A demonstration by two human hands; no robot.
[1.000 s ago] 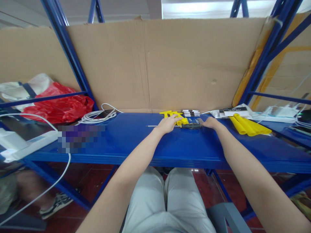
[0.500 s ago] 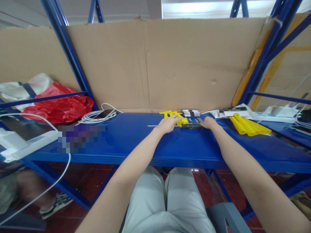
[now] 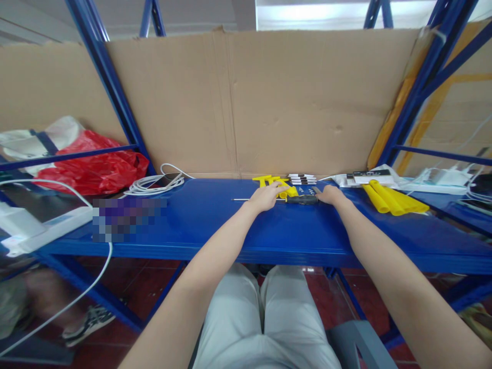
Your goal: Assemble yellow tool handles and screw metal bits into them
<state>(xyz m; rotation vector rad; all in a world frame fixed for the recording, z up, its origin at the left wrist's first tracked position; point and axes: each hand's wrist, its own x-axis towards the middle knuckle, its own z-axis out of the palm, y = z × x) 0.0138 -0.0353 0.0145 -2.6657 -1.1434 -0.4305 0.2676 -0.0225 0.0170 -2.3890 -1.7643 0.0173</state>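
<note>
My left hand (image 3: 264, 197) lies on the shelf with its fingers stretched over several yellow T-shaped pieces (image 3: 290, 190). A screwdriver lies crosswise; its thin shaft passes under that hand, and its black handle (image 3: 302, 200) points right. Just past the handle's end rests my right hand (image 3: 331, 195), its fingers drawn together by a small greyish piece (image 3: 315, 189) too small to name. A few tiny light bits lie between the hands. Behind them is a small stack of white pieces with dark bands (image 3: 302, 179).
Yellow tubes (image 3: 394, 199) and white packets (image 3: 372, 177) lie to the right. On the left are a coiled white cable (image 3: 156, 184), a red plastic bag (image 3: 98, 161) and a power strip (image 3: 54, 230). Cardboard (image 3: 269, 102) stands behind the blue shelf (image 3: 192, 220). Another person's shoe shows lower left.
</note>
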